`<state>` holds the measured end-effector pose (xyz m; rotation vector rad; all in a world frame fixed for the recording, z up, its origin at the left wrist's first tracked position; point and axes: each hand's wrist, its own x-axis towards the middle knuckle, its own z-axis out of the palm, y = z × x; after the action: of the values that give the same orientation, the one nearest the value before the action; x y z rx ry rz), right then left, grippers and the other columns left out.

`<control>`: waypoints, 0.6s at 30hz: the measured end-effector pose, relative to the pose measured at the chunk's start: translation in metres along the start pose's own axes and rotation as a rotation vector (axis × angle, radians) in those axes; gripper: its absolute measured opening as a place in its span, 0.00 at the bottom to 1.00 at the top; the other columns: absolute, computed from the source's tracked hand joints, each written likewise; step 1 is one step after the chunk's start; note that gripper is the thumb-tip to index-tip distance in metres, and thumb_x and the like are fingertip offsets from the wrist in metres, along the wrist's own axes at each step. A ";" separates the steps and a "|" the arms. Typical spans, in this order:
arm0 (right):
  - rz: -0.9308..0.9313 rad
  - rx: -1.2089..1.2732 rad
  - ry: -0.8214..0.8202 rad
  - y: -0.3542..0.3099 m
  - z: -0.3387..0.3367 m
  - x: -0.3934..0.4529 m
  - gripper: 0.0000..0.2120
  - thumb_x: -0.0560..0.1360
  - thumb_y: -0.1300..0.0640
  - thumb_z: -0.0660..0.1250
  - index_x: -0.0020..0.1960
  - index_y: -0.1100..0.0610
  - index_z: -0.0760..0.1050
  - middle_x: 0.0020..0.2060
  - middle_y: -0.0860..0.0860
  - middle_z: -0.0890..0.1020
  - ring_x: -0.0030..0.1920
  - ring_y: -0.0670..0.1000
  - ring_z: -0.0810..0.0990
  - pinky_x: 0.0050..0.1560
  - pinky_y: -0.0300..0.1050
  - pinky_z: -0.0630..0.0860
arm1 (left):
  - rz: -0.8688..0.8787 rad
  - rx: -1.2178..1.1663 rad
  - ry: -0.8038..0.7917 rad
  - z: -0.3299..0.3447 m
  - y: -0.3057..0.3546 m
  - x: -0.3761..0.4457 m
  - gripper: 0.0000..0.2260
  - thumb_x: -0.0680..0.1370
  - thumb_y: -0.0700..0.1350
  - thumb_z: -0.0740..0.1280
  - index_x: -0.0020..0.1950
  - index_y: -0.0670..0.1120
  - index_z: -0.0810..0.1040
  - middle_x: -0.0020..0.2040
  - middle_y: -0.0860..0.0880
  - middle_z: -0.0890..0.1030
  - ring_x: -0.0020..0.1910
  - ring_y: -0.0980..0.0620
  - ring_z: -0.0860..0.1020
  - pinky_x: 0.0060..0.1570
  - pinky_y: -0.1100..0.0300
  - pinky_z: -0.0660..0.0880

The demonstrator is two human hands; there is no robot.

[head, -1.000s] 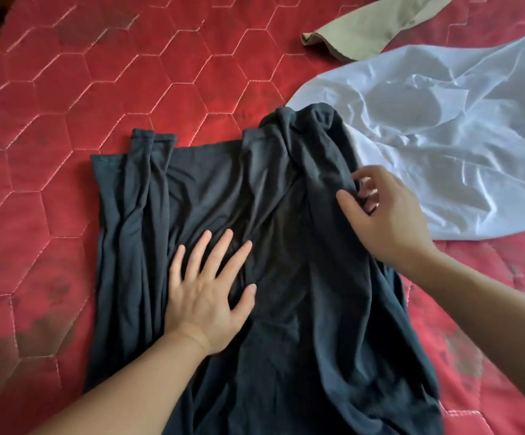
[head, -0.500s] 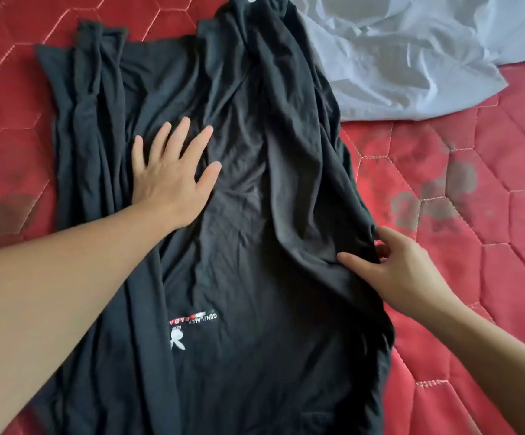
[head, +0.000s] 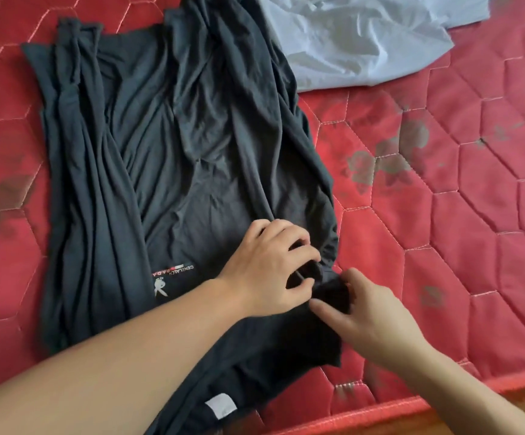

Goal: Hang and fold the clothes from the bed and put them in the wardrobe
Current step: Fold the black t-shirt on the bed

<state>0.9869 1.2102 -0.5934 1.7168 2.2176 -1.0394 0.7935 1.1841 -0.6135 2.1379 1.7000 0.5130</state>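
Observation:
A dark grey T-shirt [head: 173, 146] lies spread lengthwise on the red quilted mattress [head: 443, 215], both long sides folded inward, a small white and red logo near its lower middle. My left hand [head: 270, 268] sits on the shirt's right fold with fingers curled, gripping bunched fabric. Just right of it, my right hand [head: 364, 312] pinches a dark wad of the same fold between thumb and fingers. A white label shows at the shirt's near end by the mattress edge.
A pale blue garment [head: 358, 42] lies crumpled at the far right, its edge touching the dark shirt's top. The mattress's near edge [head: 380, 409] runs along the bottom right, with floor beyond it.
My left hand left its flat press on the shirt's middle and moved right and nearer to grip the right fold. The right hand slid nearer along that fold. The view tilted down.

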 end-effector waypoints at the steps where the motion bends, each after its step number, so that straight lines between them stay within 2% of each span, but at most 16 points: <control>1: -0.004 0.092 -0.012 0.004 -0.002 0.002 0.20 0.64 0.31 0.62 0.44 0.45 0.68 0.32 0.43 0.77 0.35 0.48 0.78 0.34 0.48 0.74 | -0.014 -0.020 -0.009 0.001 0.003 -0.001 0.13 0.70 0.54 0.69 0.52 0.50 0.82 0.50 0.52 0.78 0.53 0.49 0.76 0.56 0.52 0.68; 3: -0.046 0.096 -0.017 0.008 -0.005 0.006 0.11 0.67 0.41 0.65 0.39 0.48 0.70 0.29 0.45 0.76 0.34 0.52 0.77 0.35 0.49 0.74 | -0.046 -0.038 -0.029 0.004 0.011 -0.003 0.13 0.71 0.54 0.70 0.51 0.50 0.82 0.48 0.52 0.78 0.50 0.50 0.76 0.54 0.52 0.69; 4: -0.071 0.046 0.004 0.009 -0.005 0.005 0.11 0.68 0.45 0.65 0.35 0.51 0.68 0.27 0.47 0.74 0.32 0.54 0.75 0.32 0.48 0.71 | -0.054 -0.032 -0.036 0.005 0.015 -0.002 0.12 0.70 0.53 0.71 0.50 0.49 0.82 0.48 0.51 0.78 0.49 0.49 0.76 0.53 0.52 0.69; 7: -0.138 -0.141 0.150 0.013 0.001 -0.012 0.18 0.64 0.53 0.70 0.29 0.54 0.60 0.20 0.49 0.65 0.25 0.58 0.69 0.24 0.45 0.64 | -0.057 0.001 -0.032 0.006 0.026 0.002 0.09 0.67 0.44 0.73 0.47 0.48 0.82 0.45 0.49 0.78 0.45 0.47 0.77 0.49 0.50 0.72; 9: -0.232 -0.204 0.132 0.019 0.008 -0.032 0.23 0.58 0.57 0.76 0.29 0.53 0.59 0.20 0.49 0.64 0.22 0.58 0.69 0.21 0.44 0.64 | -0.030 -0.007 -0.012 0.006 0.032 0.004 0.07 0.66 0.40 0.74 0.43 0.47 0.81 0.42 0.49 0.77 0.40 0.46 0.76 0.44 0.50 0.74; 11: -0.276 -0.252 0.071 0.030 0.016 -0.046 0.24 0.60 0.52 0.77 0.30 0.53 0.60 0.20 0.50 0.69 0.23 0.57 0.71 0.22 0.44 0.63 | 0.021 0.000 -0.037 0.007 0.037 0.004 0.06 0.67 0.39 0.73 0.41 0.46 0.80 0.39 0.48 0.77 0.38 0.46 0.76 0.40 0.50 0.74; 13: -0.252 -0.141 0.042 0.036 0.014 -0.047 0.25 0.68 0.38 0.69 0.29 0.54 0.60 0.21 0.49 0.67 0.24 0.53 0.69 0.26 0.47 0.65 | 0.049 0.018 -0.073 0.010 0.041 0.000 0.06 0.67 0.38 0.72 0.42 0.45 0.80 0.38 0.48 0.77 0.37 0.45 0.75 0.39 0.49 0.75; 14: -0.240 -0.004 0.045 0.035 0.009 -0.039 0.26 0.70 0.35 0.64 0.28 0.55 0.61 0.21 0.50 0.66 0.25 0.52 0.68 0.28 0.49 0.66 | 0.046 0.014 -0.079 0.011 0.041 -0.001 0.07 0.67 0.37 0.72 0.42 0.45 0.80 0.38 0.48 0.77 0.37 0.45 0.75 0.39 0.49 0.75; 16: -0.205 0.223 0.200 0.026 -0.006 -0.009 0.26 0.73 0.37 0.61 0.28 0.57 0.64 0.22 0.50 0.65 0.27 0.53 0.68 0.29 0.50 0.67 | 0.029 -0.001 -0.068 0.013 0.042 -0.004 0.08 0.67 0.38 0.73 0.44 0.46 0.81 0.40 0.47 0.77 0.38 0.45 0.76 0.40 0.49 0.75; 18: -0.129 0.228 0.368 0.012 -0.019 0.035 0.22 0.73 0.39 0.61 0.32 0.55 0.69 0.24 0.47 0.71 0.30 0.52 0.72 0.33 0.47 0.68 | 0.026 0.003 -0.063 0.017 0.044 -0.006 0.09 0.67 0.41 0.74 0.47 0.47 0.82 0.40 0.48 0.77 0.38 0.46 0.76 0.40 0.51 0.74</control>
<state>0.9918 1.2505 -0.6023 2.0261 2.5447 -1.1190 0.8380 1.1681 -0.6064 2.1576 1.6428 0.4454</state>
